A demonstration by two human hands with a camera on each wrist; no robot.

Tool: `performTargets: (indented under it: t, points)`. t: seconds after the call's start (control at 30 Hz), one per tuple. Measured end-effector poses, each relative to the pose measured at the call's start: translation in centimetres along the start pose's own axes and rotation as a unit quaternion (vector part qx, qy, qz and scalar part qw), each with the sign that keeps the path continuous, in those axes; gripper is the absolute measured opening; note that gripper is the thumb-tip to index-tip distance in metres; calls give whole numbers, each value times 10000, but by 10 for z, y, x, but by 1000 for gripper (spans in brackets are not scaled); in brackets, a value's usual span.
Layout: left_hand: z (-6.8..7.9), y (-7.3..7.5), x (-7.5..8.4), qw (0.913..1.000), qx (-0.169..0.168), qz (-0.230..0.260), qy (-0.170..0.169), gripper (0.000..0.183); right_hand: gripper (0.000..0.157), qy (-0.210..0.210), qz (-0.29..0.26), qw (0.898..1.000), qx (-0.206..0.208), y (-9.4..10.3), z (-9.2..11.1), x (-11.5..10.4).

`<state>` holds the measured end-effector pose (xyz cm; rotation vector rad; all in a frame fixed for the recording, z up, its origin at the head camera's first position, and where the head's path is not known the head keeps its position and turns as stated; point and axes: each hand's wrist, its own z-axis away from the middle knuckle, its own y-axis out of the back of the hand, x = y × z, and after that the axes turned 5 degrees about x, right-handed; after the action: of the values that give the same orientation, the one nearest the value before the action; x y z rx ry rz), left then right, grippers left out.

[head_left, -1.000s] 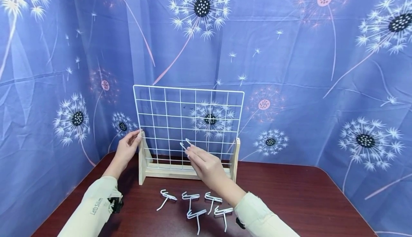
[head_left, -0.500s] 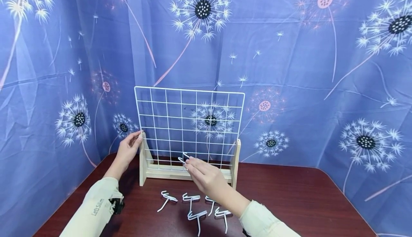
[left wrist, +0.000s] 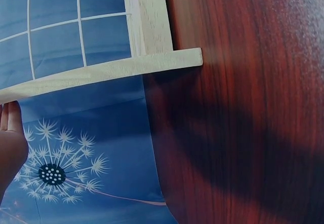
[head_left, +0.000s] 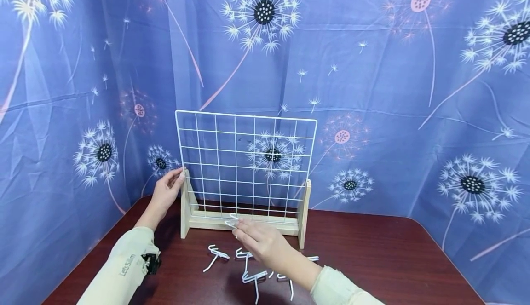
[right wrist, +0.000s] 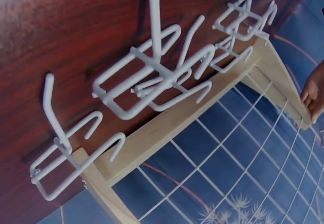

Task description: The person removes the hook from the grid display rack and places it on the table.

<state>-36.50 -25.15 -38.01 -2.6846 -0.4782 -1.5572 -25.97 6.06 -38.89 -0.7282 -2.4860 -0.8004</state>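
Observation:
In the head view, my right hand (head_left: 265, 245) grips a white wire hook (head_left: 232, 222). Its two bent ends stick out past the fingertips, in front of the bottom rail of the wooden stand (head_left: 244, 223). The rest of this hook is hidden by the hand. A white wire grid panel (head_left: 246, 163) stands upright in the stand. At the left upright's top, my left hand (head_left: 164, 194) pinches the wood beside the grid's edge. The left wrist view shows the left hand's fingers (left wrist: 14, 117) against that upright (left wrist: 101, 72). My right hand is outside the right wrist view.
Several more white wire hooks (head_left: 218, 252) lie on the dark red-brown table (head_left: 372, 250) in front of the stand, partly covered by the right forearm. They appear close up in the right wrist view, with one hook (right wrist: 76, 158) nearest the stand's end. Blue dandelion-print curtains (head_left: 372, 89) surround the table.
My right hand has moved down and slightly left with the hook, from the grid's lower middle to the bottom rail, covering more of the table hooks. The left hand stays on the upright.

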Motion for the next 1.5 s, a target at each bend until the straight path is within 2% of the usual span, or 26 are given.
performTargets:
  t: [0.27, 0.47, 0.6, 0.77, 0.87, 0.97, 1.1, 1.2, 1.5]
  points:
    - [1, 1, -1, 10000, -38, -14, 45, 46, 34, 607, 217, 9971, -408, -4, 4, -14]
    - [-1, 1, 0, 9998, -98, -1, 183, 45, 26, 685, 363, 9939, -786, -7, 6, -24]
    - [-3, 1, -1, 9997, -85, 25, 237, 43, 27, 756, 382, 9898, -1147, -9, 6, -32]
    - [-2, 0, 0, 9997, -71, -14, 218, 42, 23, 857, 482, 9865, -1311, -12, 5, -42]
    - [-1, 0, 2, 9997, -46, 9, 219, 44, 30, 879, 542, 9846, -1413, -15, 4, -48]
    - [0, 0, 2, 9998, -27, -1, 184, 46, 35, 989, 640, 9782, -1709, -18, 3, -53]
    - [-1, 0, -1, 9999, 30, -49, 116, 45, 28, 1146, 787, 9653, -2209, -21, 1, -59]
    - [-3, -1, -3, 9999, 42, -94, 53, 44, 26, 1158, 817, 9593, -2444, -24, 1, -63]
    - [-3, 0, -3, 10000, -20, -46, 84, 45, 24, 1272, 932, 9522, -2617, -28, 2, -69]
